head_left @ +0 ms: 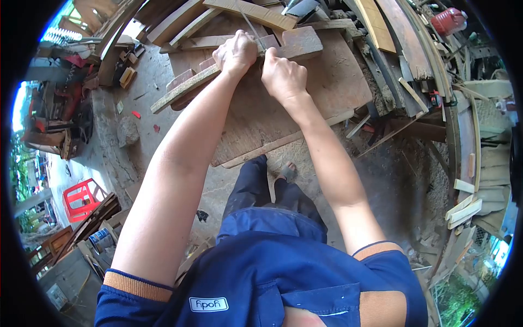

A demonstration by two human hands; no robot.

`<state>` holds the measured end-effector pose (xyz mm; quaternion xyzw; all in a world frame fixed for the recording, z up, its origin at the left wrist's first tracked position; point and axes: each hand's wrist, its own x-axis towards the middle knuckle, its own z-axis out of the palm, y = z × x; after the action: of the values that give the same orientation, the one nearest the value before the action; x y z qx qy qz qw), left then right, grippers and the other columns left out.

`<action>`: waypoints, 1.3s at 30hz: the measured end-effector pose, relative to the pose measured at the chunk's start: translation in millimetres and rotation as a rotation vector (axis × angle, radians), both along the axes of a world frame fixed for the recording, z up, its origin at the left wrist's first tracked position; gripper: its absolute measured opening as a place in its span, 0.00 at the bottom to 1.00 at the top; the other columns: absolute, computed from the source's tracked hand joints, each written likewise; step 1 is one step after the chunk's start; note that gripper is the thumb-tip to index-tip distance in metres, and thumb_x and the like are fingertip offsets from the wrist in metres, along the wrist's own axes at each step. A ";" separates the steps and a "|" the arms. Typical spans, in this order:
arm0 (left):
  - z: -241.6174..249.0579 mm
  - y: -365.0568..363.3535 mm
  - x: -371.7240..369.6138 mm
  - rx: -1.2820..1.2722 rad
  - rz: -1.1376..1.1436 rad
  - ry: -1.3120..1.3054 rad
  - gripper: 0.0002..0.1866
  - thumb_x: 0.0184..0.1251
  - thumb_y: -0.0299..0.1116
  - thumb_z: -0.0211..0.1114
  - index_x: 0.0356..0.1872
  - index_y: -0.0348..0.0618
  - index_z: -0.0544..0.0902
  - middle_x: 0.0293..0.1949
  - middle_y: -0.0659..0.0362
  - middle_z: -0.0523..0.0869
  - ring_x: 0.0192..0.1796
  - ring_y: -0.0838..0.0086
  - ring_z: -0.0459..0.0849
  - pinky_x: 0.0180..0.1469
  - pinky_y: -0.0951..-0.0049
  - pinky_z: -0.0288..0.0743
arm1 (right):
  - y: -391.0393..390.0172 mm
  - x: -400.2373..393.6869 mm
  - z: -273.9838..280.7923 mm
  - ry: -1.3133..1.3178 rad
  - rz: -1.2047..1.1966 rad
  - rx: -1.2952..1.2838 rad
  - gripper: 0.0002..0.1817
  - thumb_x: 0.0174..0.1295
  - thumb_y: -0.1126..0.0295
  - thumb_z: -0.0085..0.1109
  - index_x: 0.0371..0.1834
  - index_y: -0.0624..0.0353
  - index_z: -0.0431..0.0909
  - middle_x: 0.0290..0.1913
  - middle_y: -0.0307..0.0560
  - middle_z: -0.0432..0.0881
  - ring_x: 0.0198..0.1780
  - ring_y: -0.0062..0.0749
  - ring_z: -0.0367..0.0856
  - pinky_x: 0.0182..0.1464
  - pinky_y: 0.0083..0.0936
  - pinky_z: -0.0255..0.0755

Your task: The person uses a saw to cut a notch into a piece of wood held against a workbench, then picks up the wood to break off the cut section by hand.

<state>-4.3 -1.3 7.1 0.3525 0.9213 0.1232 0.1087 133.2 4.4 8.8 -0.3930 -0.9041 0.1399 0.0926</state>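
A long wooden piece (pixel 185 91) with raised blocks along it lies slantwise across the workbench (pixel 256 122). Its thick right end (pixel 302 41) sits just beyond my right hand. My left hand (pixel 238 53) is closed over the middle of this wood, knuckles up. Close beside it, my right hand (pixel 284 74) makes a fist at the near end of a thin, long metal tool (pixel 251 24). That tool runs away from me past the left hand and over the wood. The fist hides its handle, so I cannot tell its exact kind.
Boards and offcuts (pixel 256 13) are heaped behind the bench. More planks (pixel 381 32) lean at the right, near a red container (pixel 448 22). At the left, a red plastic chair (pixel 80 199) stands beyond stacked wood. Sawdust lies around the bench.
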 end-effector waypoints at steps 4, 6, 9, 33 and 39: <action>0.5 1.4 0.0 -0.021 0.007 -0.024 0.24 0.76 0.50 0.39 0.55 0.52 0.79 0.52 0.45 0.85 0.58 0.49 0.81 0.61 0.52 0.69 | -31.9 51.2 2.4 -0.046 0.013 -0.014 0.10 0.66 0.69 0.44 0.45 0.61 0.71 0.28 0.58 0.86 0.32 0.49 0.89 0.32 0.44 0.80; 2.0 0.1 -0.4 -0.042 -0.001 -0.012 0.24 0.75 0.50 0.38 0.55 0.51 0.79 0.52 0.45 0.85 0.57 0.48 0.82 0.60 0.52 0.70 | -43.4 67.8 5.9 -0.070 0.031 -0.046 0.09 0.66 0.69 0.44 0.44 0.61 0.70 0.26 0.57 0.86 0.31 0.48 0.88 0.31 0.44 0.80; 3.0 0.7 1.1 -0.048 -0.017 -0.009 0.24 0.75 0.50 0.38 0.55 0.51 0.79 0.52 0.45 0.85 0.57 0.49 0.82 0.60 0.52 0.70 | -33.3 60.8 14.8 -0.073 0.035 -0.025 0.08 0.66 0.70 0.43 0.43 0.60 0.70 0.26 0.56 0.86 0.31 0.48 0.88 0.30 0.43 0.80; 1.4 -2.5 3.2 0.021 0.000 0.049 0.22 0.74 0.46 0.42 0.47 0.46 0.83 0.45 0.45 0.88 0.53 0.52 0.85 0.56 0.55 0.73 | -37.4 54.0 9.7 -0.127 -0.008 -0.125 0.11 0.66 0.70 0.42 0.47 0.62 0.71 0.31 0.60 0.86 0.36 0.50 0.89 0.36 0.45 0.81; 2.4 0.4 3.2 0.027 0.011 0.030 0.22 0.74 0.45 0.42 0.49 0.46 0.83 0.46 0.46 0.88 0.53 0.52 0.85 0.56 0.56 0.72 | 2.6 -5.0 2.3 -0.043 -0.010 -0.018 0.10 0.65 0.70 0.44 0.46 0.61 0.71 0.32 0.59 0.87 0.36 0.50 0.89 0.37 0.44 0.81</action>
<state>-1.2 -1.0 9.6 0.3506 0.9230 0.1311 0.0894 128.1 7.0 11.1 -0.4013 -0.9026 0.1391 0.0700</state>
